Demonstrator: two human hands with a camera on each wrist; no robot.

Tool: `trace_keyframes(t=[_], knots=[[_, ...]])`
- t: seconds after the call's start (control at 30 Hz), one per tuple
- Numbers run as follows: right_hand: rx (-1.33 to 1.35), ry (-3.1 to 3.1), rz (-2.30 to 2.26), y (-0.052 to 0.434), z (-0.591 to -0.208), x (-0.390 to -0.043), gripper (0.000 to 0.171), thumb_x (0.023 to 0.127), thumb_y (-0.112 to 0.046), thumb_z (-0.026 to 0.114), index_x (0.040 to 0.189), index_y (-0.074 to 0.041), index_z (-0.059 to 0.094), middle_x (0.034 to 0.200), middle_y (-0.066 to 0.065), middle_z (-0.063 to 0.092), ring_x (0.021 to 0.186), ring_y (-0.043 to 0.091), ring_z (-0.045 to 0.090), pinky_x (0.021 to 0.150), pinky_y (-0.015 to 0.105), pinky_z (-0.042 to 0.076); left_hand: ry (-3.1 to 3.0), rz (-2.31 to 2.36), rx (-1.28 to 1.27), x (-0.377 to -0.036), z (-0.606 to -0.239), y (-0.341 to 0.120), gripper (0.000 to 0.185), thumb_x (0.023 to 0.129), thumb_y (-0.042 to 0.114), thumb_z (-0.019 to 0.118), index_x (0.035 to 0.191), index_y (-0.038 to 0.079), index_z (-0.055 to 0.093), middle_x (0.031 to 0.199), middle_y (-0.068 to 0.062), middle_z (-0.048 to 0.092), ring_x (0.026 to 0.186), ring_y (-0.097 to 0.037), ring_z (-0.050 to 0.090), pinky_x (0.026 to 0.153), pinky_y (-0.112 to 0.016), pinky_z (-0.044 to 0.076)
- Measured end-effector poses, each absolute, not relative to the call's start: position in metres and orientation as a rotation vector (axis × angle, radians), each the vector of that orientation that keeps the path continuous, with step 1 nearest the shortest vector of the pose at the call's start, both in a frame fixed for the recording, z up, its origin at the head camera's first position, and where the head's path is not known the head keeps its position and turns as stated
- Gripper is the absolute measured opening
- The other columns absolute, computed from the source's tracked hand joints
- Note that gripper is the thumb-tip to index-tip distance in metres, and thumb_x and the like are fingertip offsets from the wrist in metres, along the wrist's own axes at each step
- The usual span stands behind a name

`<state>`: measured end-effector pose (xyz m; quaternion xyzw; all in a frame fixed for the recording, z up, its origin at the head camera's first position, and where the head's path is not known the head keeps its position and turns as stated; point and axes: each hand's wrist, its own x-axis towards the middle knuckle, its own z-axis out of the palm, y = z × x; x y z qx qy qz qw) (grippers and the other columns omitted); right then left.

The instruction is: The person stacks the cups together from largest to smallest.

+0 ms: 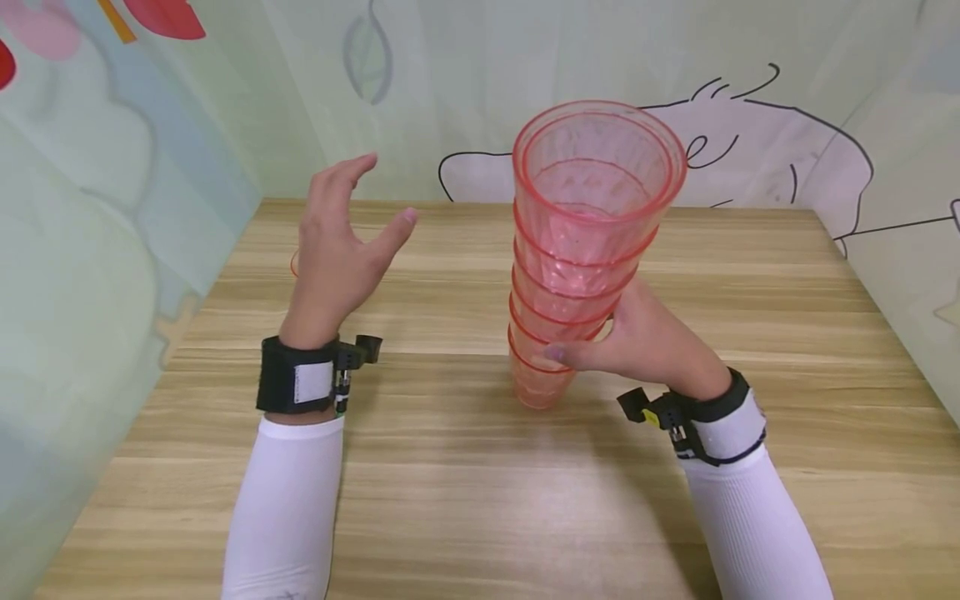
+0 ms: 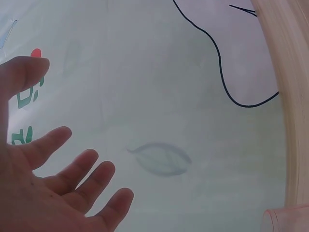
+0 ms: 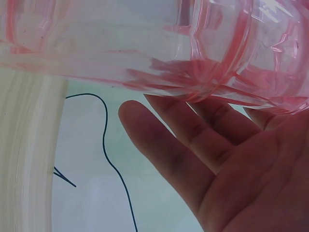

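A tall stack of clear pink plastic cups [image 1: 577, 250] with red rims stands in the middle of the head view, its open mouth towards the camera. Around its lower part my right hand [image 1: 637, 337] holds it, thumb across the near side and fingers behind. In the right wrist view the fingers [image 3: 164, 140] reach up against the cup walls [image 3: 145, 63]. My left hand [image 1: 333, 242] is raised to the left, apart from the stack, with thumb and fingers spread and nothing between them. Behind that wrist a sliver of red rim [image 1: 294, 263] shows, mostly hidden.
A wood-grain table [image 1: 435, 467] lies under both hands. Printed wall sheets [image 1: 420, 92] border its back and sides, close behind the stack. In the left wrist view a pink cup [image 2: 289, 220] appears at the lower right corner. Black camera straps [image 1: 296, 375] circle both wrists.
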<state>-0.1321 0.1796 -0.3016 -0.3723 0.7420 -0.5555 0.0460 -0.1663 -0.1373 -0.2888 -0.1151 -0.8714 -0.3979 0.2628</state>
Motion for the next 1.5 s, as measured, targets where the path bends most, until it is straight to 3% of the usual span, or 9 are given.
trace_keyframes(t=[0.5, 1.03, 1.5], knots=[[-1.127, 2.270, -1.688, 0.181, -0.310, -0.138, 0.075, 0.072, -0.007, 0.088, 0.136, -0.019, 0.050, 0.124, 0.000, 0.064, 0.113, 0.021, 0.061, 0.101, 0.042, 0.047, -2.435, -1.048, -0.209, -0.172, -0.294, -0.151, 0.068, 0.092, 0.040, 0.069, 0.149, 0.008, 0.048, 0.150, -0.012, 0.042, 0.140, -0.021, 0.035, 0.113, -0.039, 0.027], [-1.121, 2.279, -1.676, 0.182, -0.310, -0.137, 0.074, 0.073, -0.009, 0.088, 0.136, -0.021, 0.050, 0.125, -0.001, 0.064, 0.114, 0.020, 0.061, 0.103, 0.042, 0.046, -2.531, -1.103, -0.053, -0.175, -0.302, -0.167, 0.074, 0.094, 0.047, 0.065, 0.155, 0.014, 0.040, 0.157, -0.011, 0.032, 0.144, -0.026, 0.028, 0.115, -0.047, 0.022], [-1.127, 2.311, -1.662, 0.183, -0.310, -0.137, 0.074, 0.072, -0.011, 0.088, 0.135, -0.021, 0.051, 0.124, -0.002, 0.064, 0.114, 0.019, 0.060, 0.103, 0.041, 0.045, -2.555, -1.105, -0.030, -0.178, -0.306, -0.175, 0.075, 0.094, 0.045, 0.066, 0.154, 0.010, 0.039, 0.156, -0.014, 0.030, 0.143, -0.029, 0.027, 0.114, -0.050, 0.023]])
